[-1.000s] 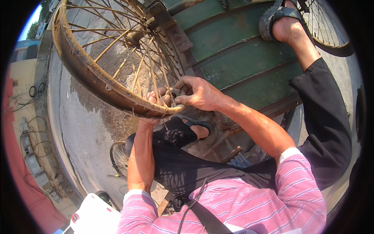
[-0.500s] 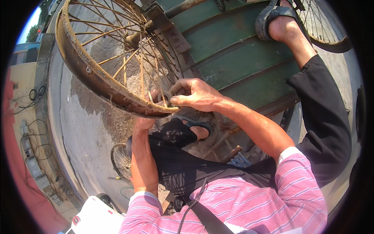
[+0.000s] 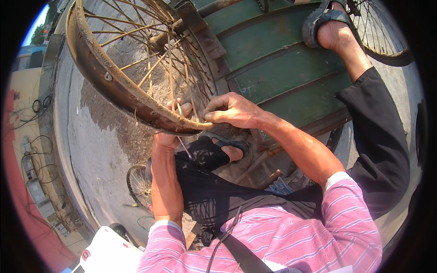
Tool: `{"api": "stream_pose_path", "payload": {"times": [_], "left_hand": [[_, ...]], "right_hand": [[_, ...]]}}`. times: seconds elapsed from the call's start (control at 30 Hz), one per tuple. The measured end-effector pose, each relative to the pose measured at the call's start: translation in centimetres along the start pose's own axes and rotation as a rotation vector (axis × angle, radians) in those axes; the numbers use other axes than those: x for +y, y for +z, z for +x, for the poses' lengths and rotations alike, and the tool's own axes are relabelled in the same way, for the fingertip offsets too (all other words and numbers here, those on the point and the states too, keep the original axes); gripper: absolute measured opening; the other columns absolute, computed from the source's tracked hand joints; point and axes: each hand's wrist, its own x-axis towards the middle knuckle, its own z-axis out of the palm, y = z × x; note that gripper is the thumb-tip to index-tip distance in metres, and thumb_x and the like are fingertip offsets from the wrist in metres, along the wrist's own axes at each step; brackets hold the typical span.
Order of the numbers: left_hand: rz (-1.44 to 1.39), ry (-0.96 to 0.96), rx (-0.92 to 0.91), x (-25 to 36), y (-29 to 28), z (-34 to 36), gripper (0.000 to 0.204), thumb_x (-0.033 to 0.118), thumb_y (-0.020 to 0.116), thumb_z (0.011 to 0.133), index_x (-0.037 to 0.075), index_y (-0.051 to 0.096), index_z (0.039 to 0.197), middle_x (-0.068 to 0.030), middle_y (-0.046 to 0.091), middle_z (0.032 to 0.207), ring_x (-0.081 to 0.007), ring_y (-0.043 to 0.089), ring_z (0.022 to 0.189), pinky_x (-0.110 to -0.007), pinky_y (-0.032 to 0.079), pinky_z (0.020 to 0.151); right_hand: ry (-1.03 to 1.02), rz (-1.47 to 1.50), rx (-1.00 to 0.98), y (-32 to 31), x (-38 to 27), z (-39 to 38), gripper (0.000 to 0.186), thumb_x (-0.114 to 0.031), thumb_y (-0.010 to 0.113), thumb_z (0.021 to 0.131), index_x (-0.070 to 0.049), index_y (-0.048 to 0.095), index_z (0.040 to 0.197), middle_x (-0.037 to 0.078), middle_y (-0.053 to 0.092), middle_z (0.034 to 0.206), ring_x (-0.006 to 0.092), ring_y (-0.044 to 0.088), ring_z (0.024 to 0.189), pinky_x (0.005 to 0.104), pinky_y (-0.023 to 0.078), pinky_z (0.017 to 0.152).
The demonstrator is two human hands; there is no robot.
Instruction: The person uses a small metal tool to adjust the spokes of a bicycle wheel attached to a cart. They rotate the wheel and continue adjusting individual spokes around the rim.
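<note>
A rusty spoked wheel (image 3: 111,78) rises at the upper left, its bare rim curving down toward me. My left hand (image 3: 181,108) reaches up from beneath the rim; its curled fingers show inside, among the spokes, and the rim hides its palm. At the rim's lower right end, my right hand (image 3: 234,110) has thumb and forefinger pressed together, touching or nearly touching the edge; what they pinch is too small to make out. A thin pale rod (image 3: 184,148) sticks out below the rim, close to my left wrist.
Green metal panels (image 3: 273,73) with rusty ribs lie beyond my right hand. My sandalled foot (image 3: 334,32) rests at their upper right, by another spoked wheel (image 3: 380,38). Below are blue strips (image 3: 278,186); cables (image 3: 38,107) and boxes line the left.
The rim has shifted slightly down and right in the picture. My left fingers have drawn a little away from my right fingertips, and the thin rod now shows below the rim.
</note>
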Motion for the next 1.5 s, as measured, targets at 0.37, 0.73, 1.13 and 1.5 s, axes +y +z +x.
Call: {"api": "stream_pose_path", "payload": {"times": [0.37,0.73,1.13,1.5], "left_hand": [[0.02,0.057,-0.081,-2.3,-3.7,1.9,0.04,0.017,0.072,0.101,0.0,0.064,0.136,-0.0006,0.068,0.103,-0.0085,0.063,0.09,-0.024,0.052,0.073],[0.07,0.074,-0.225,-4.3,-1.4,2.2,0.044,0.022,0.079,0.098,0.003,0.063,0.134,-0.0088,0.073,0.119,-0.0168,0.072,0.102,-0.032,0.062,0.085],[0.154,0.112,-0.272,-3.8,-0.8,2.0,0.036,0.021,0.077,0.101,0.003,0.066,0.131,-0.0047,0.075,0.114,-0.0134,0.072,0.101,-0.031,0.06,0.086],[0.96,0.303,-0.147,-1.5,1.2,0.3,0.041,0.029,0.068,0.105,0.006,0.064,0.138,-0.0123,0.077,0.105,-0.0184,0.072,0.099,-0.037,0.057,0.083]], "right_hand": [[0.238,0.089,0.345,-1.3,-0.1,0.7,0.027,-0.031,0.073,0.1,-0.004,0.073,0.103,-0.002,0.064,0.085,0.0082,0.054,0.076,0.0287,0.046,0.068],[0.137,0.106,0.214,0.2,2.9,1.0,0.035,-0.028,0.073,0.097,0.001,0.075,0.117,0.009,0.074,0.104,0.0165,0.067,0.097,0.0329,0.053,0.085],[0.131,0.067,0.199,0.3,3.0,0.9,0.033,-0.024,0.069,0.102,0.003,0.07,0.121,0.008,0.072,0.105,0.0124,0.066,0.092,0.0297,0.056,0.08],[-0.06,0.011,0.239,0.3,1.9,1.9,0.041,-0.031,0.071,0.102,0.003,0.071,0.124,0.011,0.074,0.114,0.0165,0.067,0.107,0.0345,0.053,0.096]]}}
